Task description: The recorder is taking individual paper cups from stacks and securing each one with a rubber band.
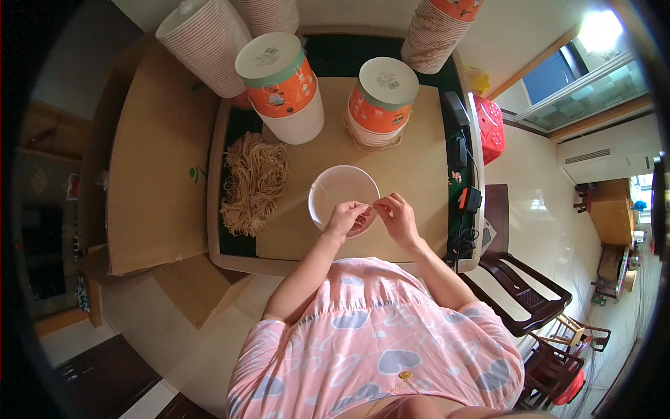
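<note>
A white paper bucket (328,188) stands mouth up on the cardboard sheet in front of me. At its near right rim, my left hand (347,219) is pinched closed, with the fingers over the bucket's mouth. My right hand (396,215) is also pinched closed just outside the rim, its fingertips nearly meeting the left ones. Whatever lies between the fingertips is too small to make out. Left of the bucket lies a tangled heap of beige cords (255,183). Behind it, an upside-down stack of orange-patterned buckets (380,115) has beige cords around its lower part.
A taller orange and white bucket stack (283,91) stands at the back left, with more white stacks (206,49) behind. Another stack (440,35) is at the back right. Chargers and cables (466,202) line the table's right edge. A large cardboard box (160,167) adjoins the left side.
</note>
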{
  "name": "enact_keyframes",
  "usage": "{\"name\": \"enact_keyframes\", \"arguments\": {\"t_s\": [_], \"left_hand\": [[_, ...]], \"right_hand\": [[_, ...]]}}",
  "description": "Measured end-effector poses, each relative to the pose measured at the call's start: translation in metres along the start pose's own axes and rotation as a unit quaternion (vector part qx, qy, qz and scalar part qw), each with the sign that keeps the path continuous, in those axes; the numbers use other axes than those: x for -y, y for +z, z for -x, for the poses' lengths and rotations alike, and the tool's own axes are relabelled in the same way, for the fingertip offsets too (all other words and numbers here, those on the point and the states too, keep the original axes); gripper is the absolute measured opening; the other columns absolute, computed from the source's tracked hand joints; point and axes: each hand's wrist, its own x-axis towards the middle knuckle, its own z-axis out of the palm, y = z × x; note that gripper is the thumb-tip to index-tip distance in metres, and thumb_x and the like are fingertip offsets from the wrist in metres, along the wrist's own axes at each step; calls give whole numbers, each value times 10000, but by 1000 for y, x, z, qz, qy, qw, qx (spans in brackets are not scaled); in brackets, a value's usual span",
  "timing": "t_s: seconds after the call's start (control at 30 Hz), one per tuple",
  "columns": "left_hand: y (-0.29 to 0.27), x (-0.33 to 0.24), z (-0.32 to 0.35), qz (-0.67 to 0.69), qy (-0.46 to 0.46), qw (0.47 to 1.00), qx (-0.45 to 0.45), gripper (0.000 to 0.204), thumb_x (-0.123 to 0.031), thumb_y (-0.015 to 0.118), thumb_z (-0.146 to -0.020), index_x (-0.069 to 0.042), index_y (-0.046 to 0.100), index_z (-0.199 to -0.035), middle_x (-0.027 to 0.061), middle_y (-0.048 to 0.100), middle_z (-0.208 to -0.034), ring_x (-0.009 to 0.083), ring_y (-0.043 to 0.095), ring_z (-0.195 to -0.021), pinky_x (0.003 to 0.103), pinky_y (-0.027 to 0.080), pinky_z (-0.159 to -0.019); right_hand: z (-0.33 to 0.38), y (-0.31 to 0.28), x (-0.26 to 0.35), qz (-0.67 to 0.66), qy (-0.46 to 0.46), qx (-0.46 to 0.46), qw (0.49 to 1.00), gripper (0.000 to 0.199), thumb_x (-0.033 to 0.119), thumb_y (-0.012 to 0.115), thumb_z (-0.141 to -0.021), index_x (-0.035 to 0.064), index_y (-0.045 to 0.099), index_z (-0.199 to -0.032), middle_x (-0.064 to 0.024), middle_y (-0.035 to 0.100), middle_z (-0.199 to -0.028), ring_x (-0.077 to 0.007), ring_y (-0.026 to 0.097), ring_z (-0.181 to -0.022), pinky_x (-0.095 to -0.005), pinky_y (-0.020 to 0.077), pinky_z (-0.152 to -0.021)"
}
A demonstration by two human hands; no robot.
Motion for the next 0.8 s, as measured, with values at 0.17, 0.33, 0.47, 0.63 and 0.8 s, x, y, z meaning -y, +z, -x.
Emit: {"name": "enact_keyframes", "arguments": {"t_s": [0.17,0.33,0.47,0.63,0.8], "left_hand": [[-4,-2,2,29,-49,998,24,139,-131,575,-889,-20,657,-869,11,628,-719,62,551,-571,171,417,-478],[1,-5,4,26,-35,999,-1,111,-121,613,-865,-30,666,-829,-2,610,-663,50,525,-530,165,402,-462],[1,-4,4,-20,-14,1000,0,76,-103,643,-843,-37,679,-828,-12,613,-657,40,516,-529,165,390,-461],[-6,-1,1,-43,-2,999,2,61,-101,659,-828,-44,682,-827,-10,615,-660,39,517,-534,174,392,-464],[-7,-3,4,-89,4,996,16,64,-102,660,-821,-47,678,-849,-7,625,-696,45,524,-556,182,405,-480]], "right_hand": [[12,17,1,-14,12,-71,997,75,99,631,-821,65,673,-873,-95,584,-798,-232,598,-674,-325,487,-601],[21,20,-6,-55,16,-67,996,161,84,616,-843,64,681,-989,-81,571,-771,-169,540,-655,-289,446,-588],[23,17,-8,-141,100,-8,985,229,74,581,-870,68,659,-1085,-32,536,-777,-108,495,-679,-231,401,-595],[19,8,-11,-203,149,52,967,219,69,573,-877,61,663,-1076,-50,545,-795,-104,502,-682,-252,414,-596],[7,9,-26,-184,91,40,978,162,103,634,-840,56,691,-984,-69,588,-820,-125,567,-707,-251,461,-642]]}}
